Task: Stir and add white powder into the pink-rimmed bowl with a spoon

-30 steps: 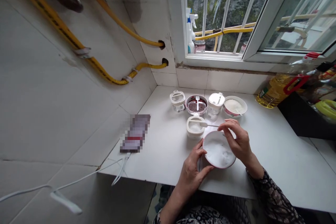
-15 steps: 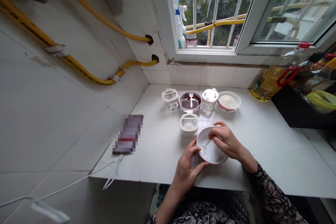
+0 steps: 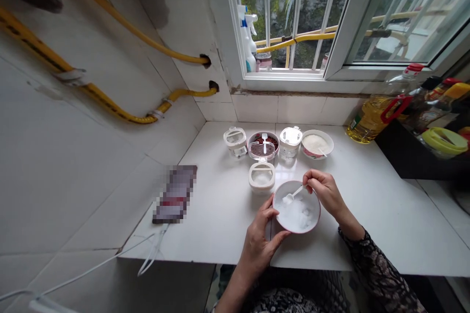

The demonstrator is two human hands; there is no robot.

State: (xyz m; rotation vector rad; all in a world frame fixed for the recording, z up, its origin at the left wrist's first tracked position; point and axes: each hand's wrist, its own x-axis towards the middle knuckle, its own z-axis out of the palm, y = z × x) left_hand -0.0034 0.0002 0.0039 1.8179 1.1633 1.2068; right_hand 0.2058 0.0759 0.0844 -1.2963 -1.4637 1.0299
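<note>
Holding the spoon (image 3: 298, 190) over the bowl (image 3: 317, 205), low and right of centre in the frame, I have white powder (image 3: 287, 200) on its tip. My right hand (image 3: 327, 194) pinches the handle with closed fingers; my left hand (image 3: 258, 234) grips the bowl's left side, fingers and thumb spread round the rim. I judge a level spoon, slow wrist and steady bowl best against spilling. The open jar (image 3: 262, 183) stands just up-left on the bench (image 3: 220, 215). Farther up are two other jars, a dish (image 3: 278, 147) between them; oil (image 3: 365, 124) sits upper right.
</note>
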